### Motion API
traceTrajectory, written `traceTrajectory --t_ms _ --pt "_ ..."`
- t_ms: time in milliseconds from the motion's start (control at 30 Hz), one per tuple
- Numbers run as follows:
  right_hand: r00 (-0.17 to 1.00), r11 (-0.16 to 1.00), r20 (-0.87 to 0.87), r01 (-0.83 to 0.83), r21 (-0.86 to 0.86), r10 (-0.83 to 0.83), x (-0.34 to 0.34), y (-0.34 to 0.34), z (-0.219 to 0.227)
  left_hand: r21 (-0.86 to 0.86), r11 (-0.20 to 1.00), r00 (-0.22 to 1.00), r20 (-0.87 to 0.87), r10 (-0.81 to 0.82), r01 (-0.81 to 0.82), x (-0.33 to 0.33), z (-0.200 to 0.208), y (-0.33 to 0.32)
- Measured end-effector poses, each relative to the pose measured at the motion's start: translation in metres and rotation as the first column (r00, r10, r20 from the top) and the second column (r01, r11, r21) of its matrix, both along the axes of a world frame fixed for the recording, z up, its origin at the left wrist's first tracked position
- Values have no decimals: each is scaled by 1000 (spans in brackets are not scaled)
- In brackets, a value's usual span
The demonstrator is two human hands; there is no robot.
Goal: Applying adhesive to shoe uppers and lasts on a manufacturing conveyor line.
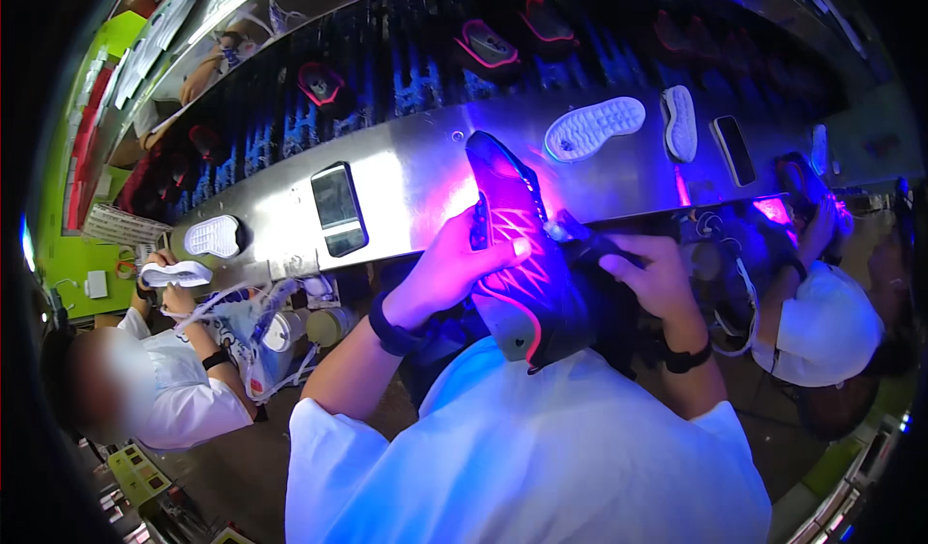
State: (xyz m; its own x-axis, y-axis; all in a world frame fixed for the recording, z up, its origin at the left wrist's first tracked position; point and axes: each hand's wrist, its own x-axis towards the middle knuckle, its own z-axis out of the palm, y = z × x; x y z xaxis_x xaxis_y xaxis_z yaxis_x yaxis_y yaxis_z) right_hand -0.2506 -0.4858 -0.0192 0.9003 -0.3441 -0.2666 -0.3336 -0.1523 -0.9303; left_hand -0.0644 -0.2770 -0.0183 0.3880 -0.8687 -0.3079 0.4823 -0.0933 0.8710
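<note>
Under bluish-purple light, my left hand [447,266] is closed around a dark shoe upper [541,314] with zigzag lacing and a pink line along its lower edge. My left thumb presses on the lacing. The shoe is held tilted against the bench edge, its toe pointing away from me. My right hand [659,275] grips the dark handle of what looks like a brush [588,242]. The brush's pale tip is at the right side of the shoe; whether it touches is hard to tell. Beyond the shoe, a white shoe sole [597,128] lies on the metal bench.
A second sole [681,127] and a phone [733,150] lie to the right. Left of the shoe are another phone [338,209] and a sole [213,237]. Behind the metal bench [406,172], several shoes sit on a dark conveyor [416,71]. People work close on both sides.
</note>
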Motion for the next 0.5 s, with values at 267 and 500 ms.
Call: traceTrajectory --t_ms 267,500 --pt "984 985 -118 -123 119 137 -39 -3 5 73 989 989 85 120 -127 17 -7 32" --pt "985 993 -154 -70 90 83 -11 2 5 94 982 984 83 156 -163 13 -19 34"
